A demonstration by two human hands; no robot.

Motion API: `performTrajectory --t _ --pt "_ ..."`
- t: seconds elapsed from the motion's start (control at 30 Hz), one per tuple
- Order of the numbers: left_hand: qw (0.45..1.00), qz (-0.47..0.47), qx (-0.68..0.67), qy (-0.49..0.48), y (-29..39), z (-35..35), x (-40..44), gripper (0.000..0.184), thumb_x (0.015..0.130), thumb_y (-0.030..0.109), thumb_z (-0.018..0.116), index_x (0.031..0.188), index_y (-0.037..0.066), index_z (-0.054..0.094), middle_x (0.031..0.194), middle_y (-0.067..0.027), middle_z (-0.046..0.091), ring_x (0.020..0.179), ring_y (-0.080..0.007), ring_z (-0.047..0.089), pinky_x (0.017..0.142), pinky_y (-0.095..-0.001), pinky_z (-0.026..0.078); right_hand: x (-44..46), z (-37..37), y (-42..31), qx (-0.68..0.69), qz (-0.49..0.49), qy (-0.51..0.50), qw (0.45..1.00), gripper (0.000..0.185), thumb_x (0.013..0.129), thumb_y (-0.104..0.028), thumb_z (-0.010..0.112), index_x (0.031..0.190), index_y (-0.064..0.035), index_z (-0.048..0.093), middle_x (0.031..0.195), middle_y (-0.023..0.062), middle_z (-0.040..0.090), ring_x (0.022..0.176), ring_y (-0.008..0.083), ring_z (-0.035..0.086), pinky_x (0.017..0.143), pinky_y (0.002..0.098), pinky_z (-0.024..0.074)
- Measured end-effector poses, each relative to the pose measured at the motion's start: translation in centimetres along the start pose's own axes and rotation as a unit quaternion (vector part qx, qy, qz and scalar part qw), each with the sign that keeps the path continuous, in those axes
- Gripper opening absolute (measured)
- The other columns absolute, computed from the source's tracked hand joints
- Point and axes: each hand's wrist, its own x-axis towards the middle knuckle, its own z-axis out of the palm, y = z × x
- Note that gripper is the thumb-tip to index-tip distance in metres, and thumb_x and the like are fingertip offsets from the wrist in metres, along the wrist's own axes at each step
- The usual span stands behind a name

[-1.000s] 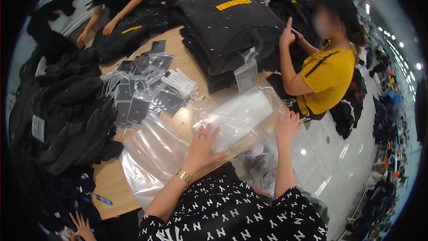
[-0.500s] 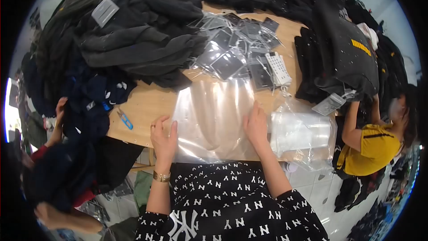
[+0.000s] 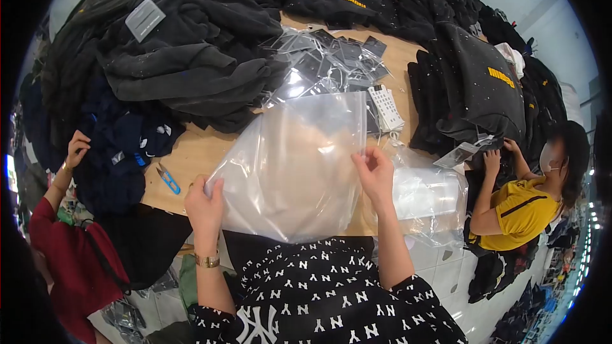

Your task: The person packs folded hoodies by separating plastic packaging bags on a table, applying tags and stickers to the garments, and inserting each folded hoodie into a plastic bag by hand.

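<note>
A clear plastic bag [image 3: 290,165] is held up between my two hands, raised and slanted above the table's front edge. My left hand [image 3: 204,202] pinches its lower left edge between thumb and fingers. On the other side, my right hand [image 3: 375,169] grips the bag's right edge near a strip that looks like a zip seal. Just right of my right hand lies a stack of folded clear bags [image 3: 424,194] inside a larger plastic wrapper. Behind the raised bag is a heap of dark hang tags [image 3: 331,57], some in shiny plastic, with a white printed tag sheet [image 3: 386,108].
Dark garments [image 3: 185,51] are piled at the left and back. Folded black sweatshirts [image 3: 472,89] with yellow lettering stand at the right. Blue thread snips [image 3: 168,179] lie on the wooden table [image 3: 197,153]. Co-workers in yellow [image 3: 526,213] and red [image 3: 76,255] handle garments at either side.
The bag lay flat on the table with both hands resting along its sides. Now it is lifted, its left side pulled outward, and both hands grip its edges.
</note>
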Motion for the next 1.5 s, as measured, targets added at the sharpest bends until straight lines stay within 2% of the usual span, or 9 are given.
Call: performTrajectory --t 0.17,0.3,0.53,0.87,0.97,1.07,1.23,1.37,1.5 --pt "0.952 0.242 0.152 0.107 1.6 3.9 -0.5 0.044 0.08 0.02 0.075 0.118 0.003 0.058 0.103 -0.0184 0.062 0.09 -0.0377 0.059 0.086 -0.0421 0.046 1.3 -2.8 1.1 -0.028 0.106 -0.026 0.994 0.019 0.088 -0.018 0.069 0.086 -0.0006 0.061 0.069 0.0039 0.061 0.058 0.0099 0.054 0.054 0.0235 0.0426" --pt "0.927 0.071 -0.276 -0.244 10.0 7.7 -3.9 0.042 0.083 0.019 0.074 0.119 0.003 0.059 0.108 -0.0114 0.063 0.098 -0.0183 0.062 0.076 -0.0307 0.051 -0.9 -2.8 -3.2 0.124 0.198 -0.137 0.963 0.02 0.091 -0.019 0.066 0.085 -0.0008 0.061 0.071 0.0034 0.062 0.058 0.009 0.056 0.053 0.0241 0.0439" --pt "0.873 0.073 -0.366 -0.313 14.7 13.3 -4.0 0.025 0.087 0.014 0.071 0.107 -0.001 0.068 0.079 -0.0022 0.068 0.063 -0.0063 0.061 0.054 -0.0187 0.048 -1.5 -3.8 -1.2 0.186 0.146 -0.047 0.97 0.02 0.096 -0.02 0.06 0.092 -0.0012 0.064 0.067 -0.001 0.06 0.057 0.0052 0.056 0.05 0.0239 0.0444" --pt "0.841 0.007 -0.526 -0.124 9.3 5.3 0.9 0.026 0.095 0.014 0.061 0.117 0.002 0.063 0.065 0.0065 0.05 0.052 -0.001 0.049 0.044 -0.0171 0.038 0.3 -6.1 -3.5 -0.477 -0.178 0.181 0.842 0.036 0.085 -0.016 0.067 0.117 -0.0025 0.058 0.106 0.0189 0.065 0.091 0.0349 0.063 0.074 0.0424 0.0507" --pt "0.881 0.078 -0.453 -0.116 10.3 1.3 0.2 0.029 0.094 0.009 0.06 0.121 0.0 0.06 0.081 0.0022 0.053 0.066 -0.0048 0.055 0.051 -0.0202 0.047 -1.1 -1.9 -6.6 -0.01 -0.091 -0.107 0.99 0.042 0.09 -0.024 0.065 0.124 -0.0026 0.054 0.114 0.0184 0.061 0.104 0.0308 0.061 0.079 0.0397 0.0523" --pt "0.921 0.169 -0.304 -0.178 11.9 1.0 -2.6 0.05 0.088 0.002 0.064 0.134 -0.003 0.046 0.108 -0.0065 0.053 0.091 -0.014 0.059 0.072 -0.0261 0.055 -3.7 2.6 -11.6 0.257 -0.012 -0.281 0.924 0.041 0.096 -0.03 0.057 0.128 -0.0042 0.052 0.107 0.0181 0.065 0.099 0.0281 0.065 0.078 0.0372 0.0539" --pt "0.809 0.143 -0.469 -0.326 9.7 -2.0 -1.5 0.084 0.085 0.015 0.07 0.151 0.003 0.02 0.135 -0.0105 0.041 0.126 -0.0257 0.045 0.097 -0.0389 0.049 -1.4 6.8 -12.9 0.072 -0.124 -0.327 0.934 0.032 0.099 -0.023 0.05 0.125 -0.0044 0.054 0.102 0.0138 0.069 0.089 0.0255 0.069 0.074 0.0372 0.0553" --pt "0.836 0.236 -0.479 0.129 9.8 -3.6 -1.0 0.074 0.093 0.042 0.056 0.147 0.0 0.028 0.137 -0.0135 0.042 0.133 -0.0304 0.038 0.106 -0.044 0.037 -0.8 6.7 -17.6 0.018 -0.374 -0.337 0.864 0.03 0.102 -0.023 0.046 0.122 -0.0037 0.055 0.104 0.0109 0.069 0.087 0.0221 0.07 0.068 0.0337 0.0567" --pt "0.874 0.31 -0.324 0.19 10.0 -0.4 0.2 0.083 0.09 0.05 0.059 0.145 -0.004 0.029 0.145 -0.0207 0.033 0.136 -0.0359 0.032 0.111 -0.0479 0.028 -1.0 6.3 -15.7 0.338 -0.068 -0.314 0.884 0.033 0.103 -0.028 0.043 0.123 -0.0038 0.054 0.105 0.01 0.068 0.088 0.0192 0.07 0.059 0.0273 0.0572"
